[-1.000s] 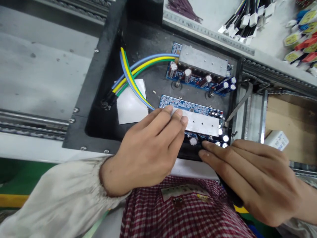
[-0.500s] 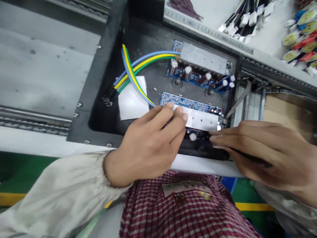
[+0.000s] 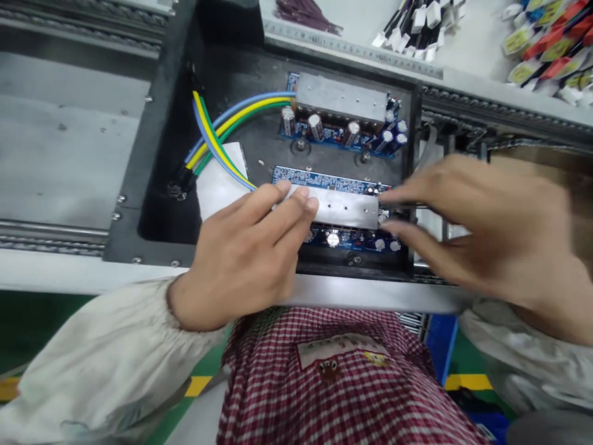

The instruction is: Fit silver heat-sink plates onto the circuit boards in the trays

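Note:
My left hand (image 3: 245, 259) grips the left end of a blue circuit board (image 3: 324, 179). Its fingertips press on the flat silver heat sink (image 3: 345, 209) and its thumb is out of sight. By the board's right end is my right hand (image 3: 482, 228), smeared by motion. Its forefinger and thumb are apart, one on either side of the heat sink's end, and I see nothing between them. A second circuit board (image 3: 340, 137) with its own heat sink (image 3: 343, 102) lies behind, in the same black case (image 3: 259, 68).
Blue, yellow and green wires (image 3: 236, 114) loop from the case's left side to both boards. White paper (image 3: 217, 188) lies under them. A steel ruler (image 3: 352, 46) runs along the back. Behind it are white-plugged cables (image 3: 417, 28) and red-and-yellow parts (image 3: 556, 49).
My right hand has risen from the board's front right corner to its right end, with thumb and forefinger now spread. The left hand keeps its place on the heat sink; the view has shifted.

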Action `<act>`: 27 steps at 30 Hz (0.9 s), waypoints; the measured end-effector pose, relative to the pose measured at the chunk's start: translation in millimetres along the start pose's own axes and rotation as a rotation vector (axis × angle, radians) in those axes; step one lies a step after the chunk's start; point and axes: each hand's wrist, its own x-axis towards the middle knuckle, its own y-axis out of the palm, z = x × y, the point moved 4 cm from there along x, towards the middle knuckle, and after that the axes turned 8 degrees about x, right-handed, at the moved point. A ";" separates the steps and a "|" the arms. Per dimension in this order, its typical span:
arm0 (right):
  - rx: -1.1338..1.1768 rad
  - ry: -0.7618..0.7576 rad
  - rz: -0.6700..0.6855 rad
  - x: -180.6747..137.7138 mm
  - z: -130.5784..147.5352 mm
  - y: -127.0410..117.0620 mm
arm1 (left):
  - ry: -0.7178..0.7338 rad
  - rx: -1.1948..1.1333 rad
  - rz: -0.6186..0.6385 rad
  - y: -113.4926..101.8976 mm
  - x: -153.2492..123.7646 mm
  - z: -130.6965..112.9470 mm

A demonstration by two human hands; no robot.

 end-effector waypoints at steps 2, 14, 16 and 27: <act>-0.035 -0.057 0.047 10.6 2.6 14.8 | 0.010 0.005 -0.001 0.2 1.1 0.0; -0.252 -0.127 0.612 60.4 -5.0 46.3 | -0.010 0.041 -0.072 6.3 -5.7 -2.3; -0.169 -0.157 0.585 60.1 -9.8 47.4 | -0.006 0.051 -0.080 6.6 -7.7 -2.6; 0.025 -0.252 0.409 51.7 -18.4 48.5 | -0.038 0.001 -0.075 6.0 -10.5 -1.8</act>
